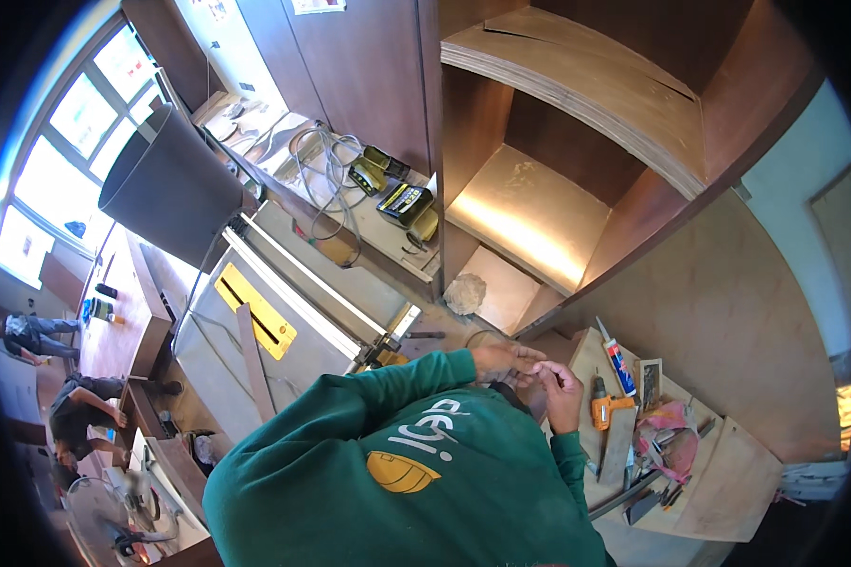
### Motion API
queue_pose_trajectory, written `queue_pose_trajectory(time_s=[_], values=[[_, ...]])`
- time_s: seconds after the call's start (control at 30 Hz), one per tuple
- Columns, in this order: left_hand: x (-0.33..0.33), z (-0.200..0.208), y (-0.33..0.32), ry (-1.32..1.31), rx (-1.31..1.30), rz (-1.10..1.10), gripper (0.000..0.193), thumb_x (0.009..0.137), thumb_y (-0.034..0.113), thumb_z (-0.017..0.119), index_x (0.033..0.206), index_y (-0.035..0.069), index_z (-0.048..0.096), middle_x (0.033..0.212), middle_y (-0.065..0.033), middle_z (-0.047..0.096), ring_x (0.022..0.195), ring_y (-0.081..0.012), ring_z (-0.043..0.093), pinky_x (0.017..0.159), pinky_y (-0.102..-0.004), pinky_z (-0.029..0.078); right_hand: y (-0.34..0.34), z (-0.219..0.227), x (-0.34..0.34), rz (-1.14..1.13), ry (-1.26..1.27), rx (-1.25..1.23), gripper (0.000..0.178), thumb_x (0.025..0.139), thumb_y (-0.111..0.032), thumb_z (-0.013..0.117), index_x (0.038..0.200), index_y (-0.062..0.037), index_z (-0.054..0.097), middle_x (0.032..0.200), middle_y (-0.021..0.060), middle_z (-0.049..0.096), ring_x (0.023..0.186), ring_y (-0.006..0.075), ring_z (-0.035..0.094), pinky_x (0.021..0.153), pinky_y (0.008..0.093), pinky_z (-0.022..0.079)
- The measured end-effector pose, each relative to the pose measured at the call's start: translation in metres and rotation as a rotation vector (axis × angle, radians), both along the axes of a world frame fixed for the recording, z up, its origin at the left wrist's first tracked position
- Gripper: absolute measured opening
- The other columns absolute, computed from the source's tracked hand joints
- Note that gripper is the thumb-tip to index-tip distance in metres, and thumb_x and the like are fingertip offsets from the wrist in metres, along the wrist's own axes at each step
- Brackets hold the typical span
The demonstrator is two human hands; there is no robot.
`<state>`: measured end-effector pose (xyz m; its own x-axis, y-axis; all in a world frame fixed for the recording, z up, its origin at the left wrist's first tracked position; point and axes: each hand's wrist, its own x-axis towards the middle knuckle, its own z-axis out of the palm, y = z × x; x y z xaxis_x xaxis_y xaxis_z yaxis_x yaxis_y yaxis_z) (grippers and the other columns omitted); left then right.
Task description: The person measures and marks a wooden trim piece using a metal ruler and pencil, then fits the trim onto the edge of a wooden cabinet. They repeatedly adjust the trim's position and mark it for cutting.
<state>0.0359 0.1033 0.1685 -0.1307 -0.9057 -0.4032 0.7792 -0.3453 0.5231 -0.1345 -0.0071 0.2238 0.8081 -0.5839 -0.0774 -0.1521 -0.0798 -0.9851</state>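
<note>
My left hand [504, 361] and my right hand [562, 391] are held close together in front of my chest, both in green sleeves. The fingertips meet around something very small that I cannot make out. They hover over the near edge of a low plywood board [728, 477] littered with tools. An orange cordless drill [603, 409] and a white sealant tube [617, 364] lie just right of my right hand. A crumpled grey lump [464, 292] sits on the floor just beyond my left hand.
A table saw [298, 335] with a yellow insert and a wood strip [253, 364] on it stands to the left. An open wooden cabinet [529, 213] rises ahead, with cables [326, 170] and yellow-black battery packs [403, 200] beside it. Two other people [78, 408] work far left.
</note>
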Motion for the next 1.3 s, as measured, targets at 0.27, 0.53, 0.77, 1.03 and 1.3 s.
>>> queue_pose_trajectory(time_s=[0.27, 0.53, 0.77, 1.03, 1.3], values=[[0.002, 0.015, 0.006, -0.004, 0.007, 0.020, 0.054, 0.100, 0.025, 0.072, 0.148, 0.012, 0.051, 0.119, 0.0009, 0.067, 0.103, -0.0118, 0.067, 0.095, -0.0329, 0.057, 0.004, 0.005, 0.009, -0.005, 0.003, -0.073, 0.011, 0.103, -0.013, 0.064, 0.103, -0.0020, 0.067, 0.087, -0.0021, 0.064, 0.076, 0.0044, 0.055, 0.067, 0.0224, 0.046], [0.011, -0.003, 0.004, 0.077, -0.167, -0.085, 0.056, 0.105, 0.030, 0.063, 0.154, 0.012, 0.042, 0.134, -0.0041, 0.063, 0.117, -0.0165, 0.066, 0.103, -0.0355, 0.054, 0.004, 0.013, 0.021, 0.031, -0.005, -0.240, 0.011, 0.100, -0.012, 0.062, 0.097, -0.0015, 0.060, 0.084, 0.0083, 0.066, 0.074, 0.0143, 0.062, 0.067, 0.0319, 0.051], [0.006, -0.009, -0.002, 0.113, -0.172, -0.111, 0.052, 0.105, 0.027, 0.061, 0.152, 0.012, 0.044, 0.134, -0.0062, 0.065, 0.117, -0.0202, 0.067, 0.100, -0.0351, 0.056, 0.007, 0.002, 0.014, -0.073, 0.037, -0.365, 0.015, 0.097, -0.016, 0.062, 0.095, -0.0022, 0.058, 0.073, 0.0119, 0.061, 0.064, 0.0220, 0.059, 0.061, 0.0371, 0.048], [0.007, -0.001, 0.002, 0.026, -0.101, -0.175, 0.057, 0.103, 0.028, 0.066, 0.154, 0.014, 0.044, 0.130, -0.0039, 0.067, 0.112, -0.0187, 0.068, 0.097, -0.0376, 0.057, 0.008, -0.008, 0.007, -0.136, 0.020, -0.248, 0.008, 0.100, -0.010, 0.058, 0.094, -0.0034, 0.056, 0.078, -0.0012, 0.052, 0.071, 0.0065, 0.047, 0.064, 0.0251, 0.042], [0.004, 0.037, 0.004, -0.136, 0.094, -0.181, 0.062, 0.101, 0.032, 0.069, 0.153, 0.009, 0.043, 0.122, -0.0075, 0.063, 0.113, -0.0212, 0.066, 0.093, -0.0378, 0.058, 0.003, -0.032, -0.014, -0.238, 0.058, -0.179, 0.021, 0.103, -0.022, 0.055, 0.099, -0.0018, 0.057, 0.085, 0.0215, 0.063, 0.081, 0.0426, 0.061, 0.075, 0.0471, 0.050]])
